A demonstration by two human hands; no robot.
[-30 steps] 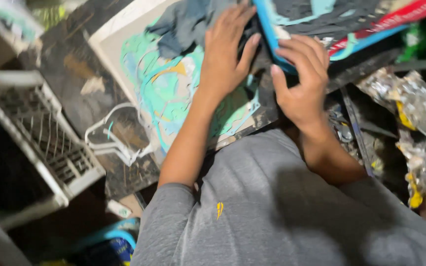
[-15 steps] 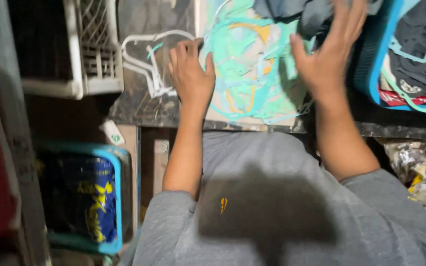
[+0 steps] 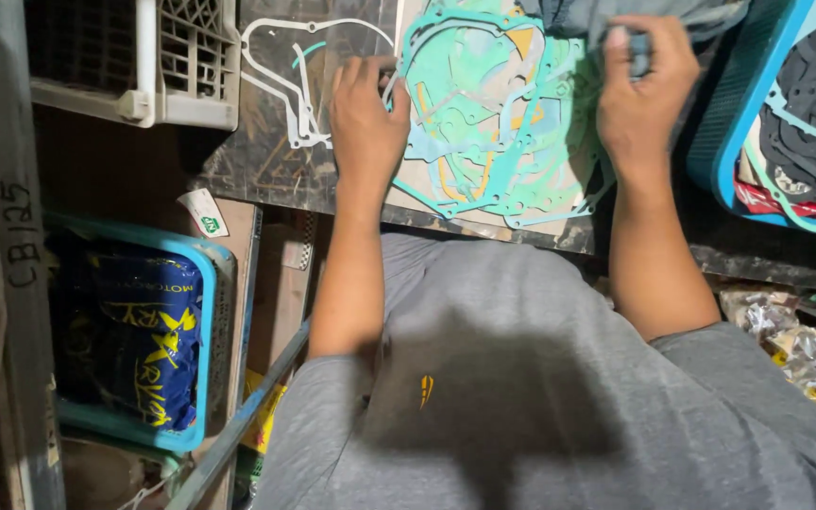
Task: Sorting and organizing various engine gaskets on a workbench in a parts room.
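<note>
Fingers (image 3: 370, 80) of the left hand (image 3: 365, 127) pinch the green gaskets' (image 3: 493, 113) nine-o'clock edge.
Right hand (image 3: 639, 94), at two o'clock, grips a grey cloth (image 3: 701, 14), steadying the stack on the desk (image 3: 266, 165).

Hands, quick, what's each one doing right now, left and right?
Left hand: fingers curled, pinching the edge of the teal gaskets.
Right hand: closed on a grey cloth.

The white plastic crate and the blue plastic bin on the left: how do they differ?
The white plastic lattice crate sits higher, beside the dark worktop; the blue plastic bin sits lower, under it. The crate's walls are open grid; the bin's look solid. The bin holds a dark blue printed packet; the crate's contents are not visible. Both are rectangular.
</note>
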